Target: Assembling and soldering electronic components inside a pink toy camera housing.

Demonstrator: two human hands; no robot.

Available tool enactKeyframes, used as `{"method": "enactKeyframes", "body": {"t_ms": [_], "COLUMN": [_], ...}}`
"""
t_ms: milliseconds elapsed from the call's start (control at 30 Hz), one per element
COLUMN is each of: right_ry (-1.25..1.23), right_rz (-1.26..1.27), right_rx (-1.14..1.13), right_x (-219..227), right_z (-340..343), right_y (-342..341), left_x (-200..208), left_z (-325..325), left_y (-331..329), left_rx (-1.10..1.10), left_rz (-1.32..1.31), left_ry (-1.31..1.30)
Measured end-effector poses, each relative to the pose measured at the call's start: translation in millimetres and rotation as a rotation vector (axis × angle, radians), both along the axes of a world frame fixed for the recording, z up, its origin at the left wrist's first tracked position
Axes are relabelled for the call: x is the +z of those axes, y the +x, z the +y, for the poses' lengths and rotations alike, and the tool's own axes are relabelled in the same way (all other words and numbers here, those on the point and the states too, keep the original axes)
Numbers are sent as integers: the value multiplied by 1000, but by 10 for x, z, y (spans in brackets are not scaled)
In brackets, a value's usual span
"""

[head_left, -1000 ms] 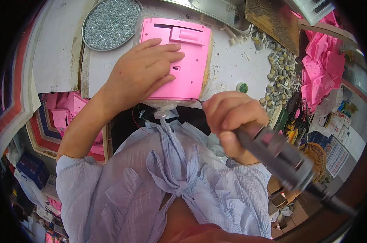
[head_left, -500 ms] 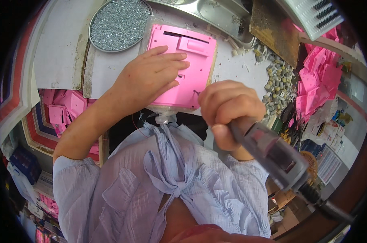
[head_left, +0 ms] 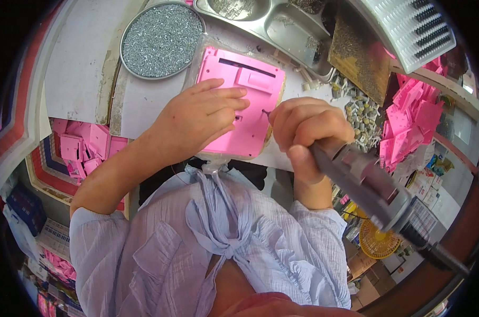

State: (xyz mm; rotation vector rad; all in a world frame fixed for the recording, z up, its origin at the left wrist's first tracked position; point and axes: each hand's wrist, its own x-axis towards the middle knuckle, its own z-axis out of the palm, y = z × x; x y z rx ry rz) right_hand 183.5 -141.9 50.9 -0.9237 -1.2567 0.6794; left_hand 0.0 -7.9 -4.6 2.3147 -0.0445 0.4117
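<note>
A pink plastic casing [head_left: 248,132] lies on a clear-wrapped pad on the white worktop, with a long slot and a raised block at its far end. My left hand [head_left: 202,113] rests on the casing's left half, fingers stretched out and holding nothing. In my right hand [head_left: 313,127] is a dark electric screwdriver [head_left: 363,182], tilted with its cord end toward the lower right. The thin bit meets the casing near its right edge. My fingers hide most of the screwdriver's front part.
A round metal tray [head_left: 161,39] of small screws stands at the far left. Beyond the casing is a steel compartment tray [head_left: 295,39]. Several small metal-coloured parts [head_left: 362,124] lie to the right. Pink pieces fill a left bin [head_left: 83,145] and a right pile [head_left: 414,111].
Relative to the casing, the screwdriver bit has moved from its lower right corner up to the middle of its right edge. My left hand stays on the casing. The whole view has shifted slightly.
</note>
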Motion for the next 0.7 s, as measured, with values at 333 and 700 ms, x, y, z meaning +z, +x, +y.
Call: {"method": "enactKeyframes", "body": {"t_ms": [333, 700], "right_ry": [-9, -42], "right_rz": [207, 43], "right_rx": [-43, -100], "right_x": [-39, 127], "right_z": [361, 379], "right_y": [441, 458], "left_x": [12, -32], "left_z": [-7, -12], "left_y": [3, -3], "left_rx": [1, 60], "left_rz": [11, -66], "left_ry": [-24, -118]}}
